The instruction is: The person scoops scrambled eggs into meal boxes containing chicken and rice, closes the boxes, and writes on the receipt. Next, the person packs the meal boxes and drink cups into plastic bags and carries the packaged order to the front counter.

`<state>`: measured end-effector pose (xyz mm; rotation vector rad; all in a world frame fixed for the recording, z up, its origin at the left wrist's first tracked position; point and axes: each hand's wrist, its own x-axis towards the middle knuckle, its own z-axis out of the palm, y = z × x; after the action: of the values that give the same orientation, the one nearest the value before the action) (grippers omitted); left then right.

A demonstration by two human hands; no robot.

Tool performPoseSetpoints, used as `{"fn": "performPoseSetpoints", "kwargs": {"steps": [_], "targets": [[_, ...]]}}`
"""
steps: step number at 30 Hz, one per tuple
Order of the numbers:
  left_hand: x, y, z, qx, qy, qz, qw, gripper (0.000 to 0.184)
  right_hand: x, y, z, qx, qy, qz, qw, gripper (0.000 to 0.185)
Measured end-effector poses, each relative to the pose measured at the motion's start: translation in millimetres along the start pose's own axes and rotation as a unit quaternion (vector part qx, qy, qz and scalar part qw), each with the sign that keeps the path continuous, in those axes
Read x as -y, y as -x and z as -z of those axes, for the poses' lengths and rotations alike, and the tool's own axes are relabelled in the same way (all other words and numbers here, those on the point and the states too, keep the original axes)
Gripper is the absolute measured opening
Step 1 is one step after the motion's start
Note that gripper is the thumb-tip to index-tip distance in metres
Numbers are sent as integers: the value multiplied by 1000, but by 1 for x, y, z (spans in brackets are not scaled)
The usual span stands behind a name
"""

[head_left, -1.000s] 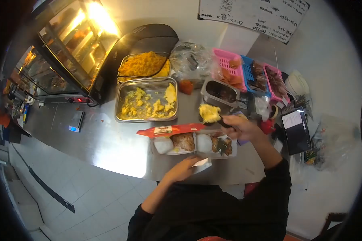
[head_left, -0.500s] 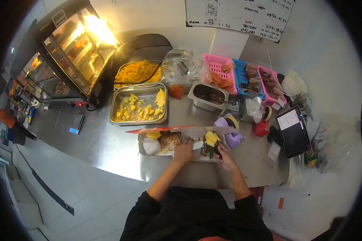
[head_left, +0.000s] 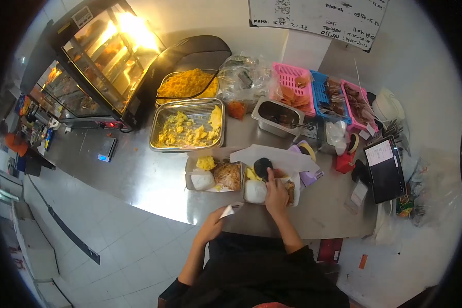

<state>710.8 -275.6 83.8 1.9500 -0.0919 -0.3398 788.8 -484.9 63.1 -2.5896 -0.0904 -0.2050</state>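
Note:
My right hand is closed on a black spoon, its bowl turned over in the right meal box. Yellow egg shows beside the spoon, above a white rice mound; fried meat lies to the right, partly behind my hand. My left hand holds a white object that looks like folded paper, in front of the boxes. In the left meal box are rice, egg and a piece of fried meat.
Behind the boxes stands a metal tray with scrambled egg, and another tray with an orange-yellow food. A sauce container, a purple tape dispenser, baskets and a tablet are to the right. A lit display cabinet stands at left.
The spoon has moved left in the right box and turned over; egg now lies in that box. My left hand has drawn back toward my body with the white object.

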Motion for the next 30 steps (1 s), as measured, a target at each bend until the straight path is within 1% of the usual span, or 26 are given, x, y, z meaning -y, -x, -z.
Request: {"fn": "performPoseSetpoints", "kwargs": {"steps": [2, 3, 4, 6, 7, 8, 9, 10, 11, 12, 13, 14, 15, 16, 17, 18, 19, 20, 21, 23, 24, 25, 27, 28, 29, 30], "targets": [[46, 14, 2, -49, 103, 29, 993, 29, -7, -4, -5, -67, -63, 4, 996, 43], [54, 15, 8, -75, 154, 42, 984, 28, -9, -8, -4, -102, -93, 8, 990, 41], [61, 18, 17, -112, 197, 76, 971, 29, -11, -14, -1, -96, -170, -15, 981, 41], [32, 24, 46, -186, 280, 143, 931, 32, 0, -31, 19, -79, -321, -60, 942, 40], [8, 18, 63, -194, 316, 40, 928, 38, 10, -45, 33, -17, -362, -41, 931, 40], [19, 9, 85, -184, 238, -17, 954, 43, 27, -65, 55, 45, -400, -21, 915, 41], [-3, -6, 102, -191, 258, -54, 945, 39, 43, -86, 71, 110, -435, -2, 893, 42], [-34, -24, 117, -184, 282, -104, 936, 36, 56, -106, 79, 185, -416, -3, 890, 41], [-39, -46, 131, -187, 197, -154, 950, 32, 70, -126, 82, 258, -394, -6, 882, 41], [-49, -70, 146, -200, -41, -228, 952, 31, 84, -150, 79, 317, -353, 12, 880, 39], [-60, -90, 155, -200, -277, -286, 895, 30, 97, -173, 75, 374, -309, 29, 874, 38], [-73, -98, 155, -109, -248, -228, 935, 25, 108, -193, 70, 429, -262, 46, 864, 36], [-52, -116, 151, 20, -286, -161, 944, 24, 117, -213, 55, 436, -227, 63, 868, 35], [-44, -120, 142, 101, -259, -127, 952, 30, 124, -228, 31, 443, -191, 81, 872, 34], [-70, -106, 136, 177, -288, -36, 940, 35, 130, -237, 7, 446, -151, 76, 879, 36], [-70, -97, 128, 258, -251, -30, 932, 37, 135, -247, -16, 447, -112, 71, 884, 39], [-42, -93, 121, 250, -226, -75, 938, 37, 134, -249, -38, 396, -64, 117, 909, 35], [-41, -82, 117, 259, -144, -76, 952, 35, 136, -243, -53, 341, -18, 159, 926, 34], [-5, -87, 107, 280, -119, -101, 947, 36, 158, -217, -35, 269, 84, 118, 952, 48], [16, -73, 106, 245, -15, -44, 968, 38, 170, -188, -9, 243, 23, 196, 950, 61], [22, -67, 108, 229, 36, -16, 973, 39, 173, -169, 10, 268, -120, 211, 932, 63], [27, -62, 110, 203, 79, 26, 976, 46, 171, -148, 21, 281, -261, 221, 897, 66], [20, -53, 113, 110, 270, 23, 956, 52, 152, -99, 8, 96, -289, 294, 906, 72], [9, -51, 112, 69, 364, 28, 929, 56, 153, -73, 16, 76, -340, 243, 905, 73], [-10, -51, 110, 94, 408, -6, 908, 59, 153, -50, 25, 53, -390, 190, 900, 76], [-36, -50, 107, 118, 453, -37, 883, 63, 144, -30, 26, 54, -457, 113, 881, 76]]}}
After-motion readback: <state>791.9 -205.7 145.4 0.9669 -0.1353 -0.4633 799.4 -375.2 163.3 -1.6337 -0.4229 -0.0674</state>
